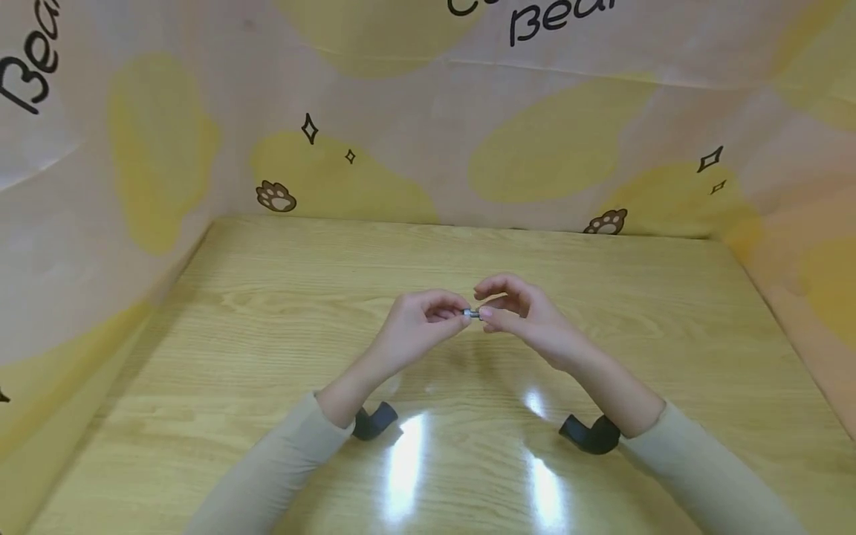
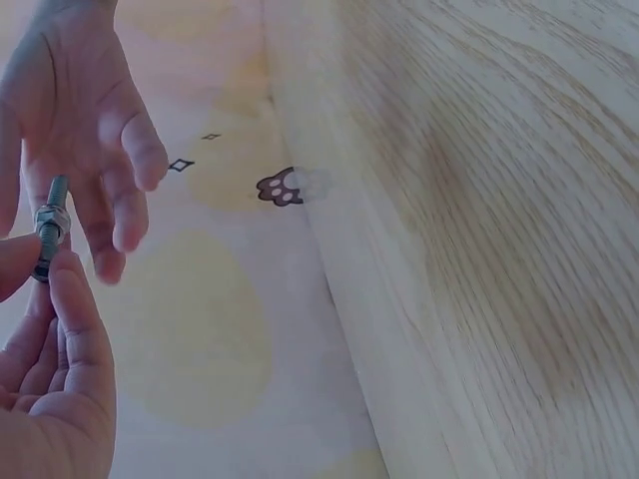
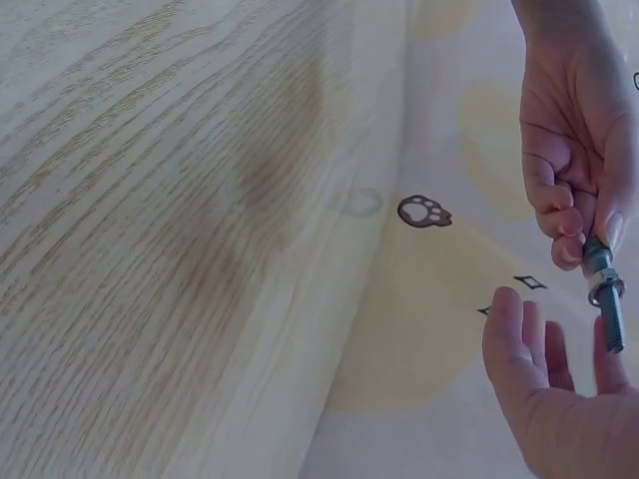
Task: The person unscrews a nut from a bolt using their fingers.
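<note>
One silvery threaded metal bolt (image 3: pixel 613 324) in a person's left hand (image 1: pixel 414 328), right hand (image 1: pixel 533 319) close by

With the bolt as the centre of a clock in the head view, the left hand is at 9 o'clock and the right hand at 3 o'clock, both above a pale wood-grain table (image 1: pixel 267 334). The bolt lies level there. The left thumb and fingers pinch it at its head end, and its threaded end points toward the right hand. A small silvery metal nut (image 3: pixel 605 287) sits around the bolt partway along the threads.

The right hand's fingers are apart and loosely curved. Its thumb tip overlaps the bolt's threaded end in the head view; whether it touches cannot be told.

Long pale-beige sleeves reach in from 8 o'clock (image 1: pixel 267 468) and 4 o'clock (image 1: pixel 709 475). One curved black piece (image 1: pixel 376 422) shows beside the left forearm, between 7 and 8 o'clock; a matching black piece (image 1: pixel 591 437) shows beside the right, between 4 and 5. Behind the table hangs a pinkish sheet with yellow patches (image 1: pixel 548 148), with brown paw prints at 10 o'clock (image 1: pixel 276 197) and 2 o'clock (image 1: pixel 606 222).
</note>
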### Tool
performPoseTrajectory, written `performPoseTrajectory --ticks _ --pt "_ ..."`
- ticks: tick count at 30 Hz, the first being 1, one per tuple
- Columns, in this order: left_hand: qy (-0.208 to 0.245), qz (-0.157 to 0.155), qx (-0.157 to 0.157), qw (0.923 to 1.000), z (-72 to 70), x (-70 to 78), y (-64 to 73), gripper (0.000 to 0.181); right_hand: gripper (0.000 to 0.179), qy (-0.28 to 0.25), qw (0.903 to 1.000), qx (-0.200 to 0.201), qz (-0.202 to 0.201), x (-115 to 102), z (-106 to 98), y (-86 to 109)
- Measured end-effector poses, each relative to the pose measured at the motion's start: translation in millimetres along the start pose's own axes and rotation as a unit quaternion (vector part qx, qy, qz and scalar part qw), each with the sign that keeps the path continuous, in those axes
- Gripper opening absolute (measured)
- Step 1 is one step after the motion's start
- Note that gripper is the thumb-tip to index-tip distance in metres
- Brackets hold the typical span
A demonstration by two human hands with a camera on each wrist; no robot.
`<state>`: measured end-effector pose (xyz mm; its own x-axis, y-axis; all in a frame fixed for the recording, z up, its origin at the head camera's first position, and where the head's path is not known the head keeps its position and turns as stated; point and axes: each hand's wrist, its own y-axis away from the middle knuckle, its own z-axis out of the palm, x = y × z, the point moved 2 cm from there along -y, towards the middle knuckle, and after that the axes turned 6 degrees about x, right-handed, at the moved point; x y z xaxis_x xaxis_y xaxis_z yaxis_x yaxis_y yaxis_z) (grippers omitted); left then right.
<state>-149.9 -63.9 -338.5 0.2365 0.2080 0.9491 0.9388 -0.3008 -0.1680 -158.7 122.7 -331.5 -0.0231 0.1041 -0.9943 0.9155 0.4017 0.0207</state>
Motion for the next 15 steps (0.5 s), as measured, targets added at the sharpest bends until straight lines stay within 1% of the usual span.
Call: performPoseTrajectory --ticks 3,6,7,10,13,15 --pt "0.011 -0.004 -0.006 0.9999 1.2 -0.5 -1.7 0.012 0.023 -0.008 0.9999 0.006 0.004 0.0 -0.5 0.9" --pt "0.008 -0.001 -0.006 0.9999 1.2 0.0 -1.3 0.012 0.013 -0.020 0.9997 0.009 0.009 0.0 -0.3 0.5" --pt "0.007 0.001 -0.005 1.0000 1.0 0.0 -1.0 0.012 0.013 -0.023 0.9997 0.008 0.006 -0.2 -0.2 0.3" --pt "0.003 0.002 -0.003 1.0000 0.4 0.0 0.0 0.012 0.020 -0.028 0.9996 0.007 0.000 -0.1 -0.2 0.3" --pt "0.005 0.001 -0.001 1.0000 0.3 -0.2 0.2 0.012 0.022 -0.033 0.9993 0.014 0.015 1.0 0.6 -0.1" --pt "0.004 0.001 0.002 1.0000 0.0 -0.3 0.4 0.012 0.017 -0.038 0.9986 0.022 0.029 1.9 1.5 -0.5"
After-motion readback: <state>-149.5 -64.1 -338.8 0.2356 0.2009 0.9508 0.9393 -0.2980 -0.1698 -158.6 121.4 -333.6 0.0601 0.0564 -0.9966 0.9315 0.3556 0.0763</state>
